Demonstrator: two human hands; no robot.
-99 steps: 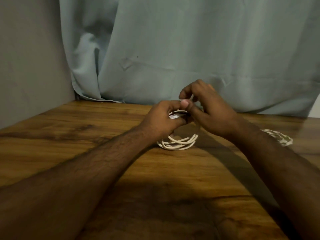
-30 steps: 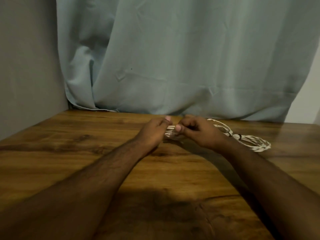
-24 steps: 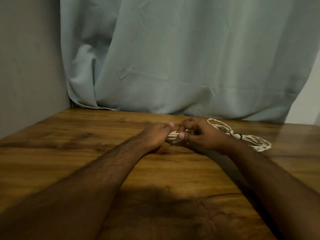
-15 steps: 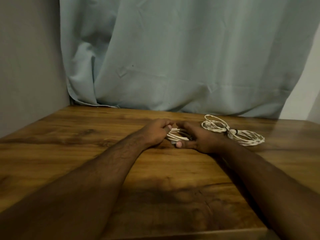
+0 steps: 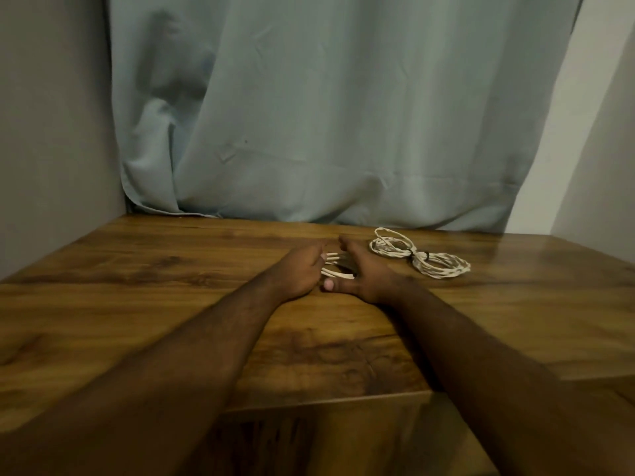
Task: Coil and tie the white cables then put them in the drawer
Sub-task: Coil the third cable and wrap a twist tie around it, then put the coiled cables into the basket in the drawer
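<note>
My left hand and right hand both grip the white coil on the surface, a tied bundle at two o'clock.

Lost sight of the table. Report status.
Left hand and right hand both on the coil, flat on the table. Tied bundle lies right of them. Nothing in the way; drawer not seen.

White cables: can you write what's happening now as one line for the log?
left hand: grips white cable coil | right hand: cups coil on wooden table | tied cable bundle: lying right of hands | drawer: not seen
</note>
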